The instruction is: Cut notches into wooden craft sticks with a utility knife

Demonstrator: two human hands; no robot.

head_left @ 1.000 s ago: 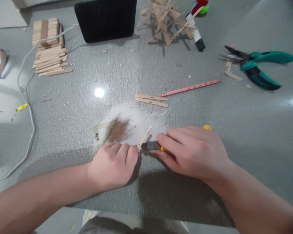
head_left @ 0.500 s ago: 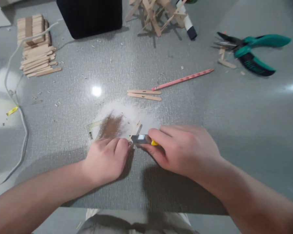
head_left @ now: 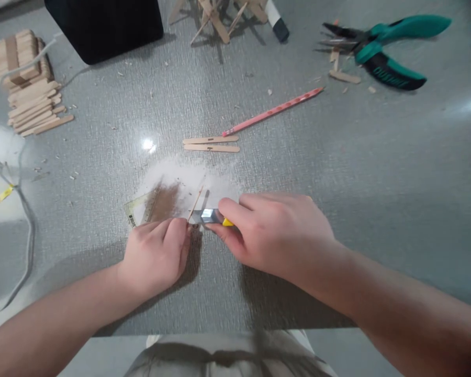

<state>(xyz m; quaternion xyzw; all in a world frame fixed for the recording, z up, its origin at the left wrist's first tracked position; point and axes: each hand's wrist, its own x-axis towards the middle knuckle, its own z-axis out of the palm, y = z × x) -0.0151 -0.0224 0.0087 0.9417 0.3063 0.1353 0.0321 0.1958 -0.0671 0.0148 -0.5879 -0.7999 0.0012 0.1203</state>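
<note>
My left hand (head_left: 155,251) is closed around the lower end of a wooden craft stick (head_left: 197,201), seen edge-on and pointing up and away. In my right hand (head_left: 275,230) is a utility knife (head_left: 210,215) with a bit of yellow on it; its blade reaches left to the stick, close to my left fingertips. Whether the edge is cutting into the wood I cannot tell. Beyond the hands lie two craft sticks (head_left: 211,148) with small dark marks at their middles. A clear ruler (head_left: 132,212) sits partly under brown and white powder (head_left: 188,173).
A pink pencil (head_left: 275,111) lies past the sticks. Green-handled pliers (head_left: 392,50) rest at the back right beside wood scraps. Stacked craft sticks (head_left: 35,107) and a white cable (head_left: 31,230) are at left. A black object (head_left: 110,26) and a stick structure (head_left: 215,18) stand behind.
The whole view has shifted, so the table things appear further left and slightly higher. Both hands keep their holds on the stick and the knife, with the blade still against or beside the stick.
</note>
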